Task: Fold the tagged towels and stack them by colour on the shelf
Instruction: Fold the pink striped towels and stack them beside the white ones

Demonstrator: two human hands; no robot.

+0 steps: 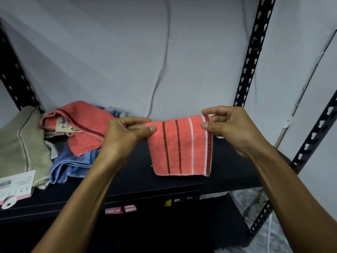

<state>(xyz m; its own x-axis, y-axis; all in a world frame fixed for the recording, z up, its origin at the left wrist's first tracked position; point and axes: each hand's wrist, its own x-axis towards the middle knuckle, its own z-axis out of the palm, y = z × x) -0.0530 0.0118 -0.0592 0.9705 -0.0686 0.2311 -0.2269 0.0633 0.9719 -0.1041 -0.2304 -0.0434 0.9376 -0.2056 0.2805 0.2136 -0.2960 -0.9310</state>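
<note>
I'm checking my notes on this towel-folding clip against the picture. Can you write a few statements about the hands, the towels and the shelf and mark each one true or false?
1. Both hands pinch the top corners of the striped coral towel. True: left hand and right hand each grip a corner.
2. The held towel lies flat on the shelf. False: it hangs from the hands above the shelf.
3. A blue towel lies in the pile on the left. True.
4. The olive towel is on the shelf's right end. False: it is at the far left.
5. A second coral towel with a paper tag lies on the pile. True.
</note>
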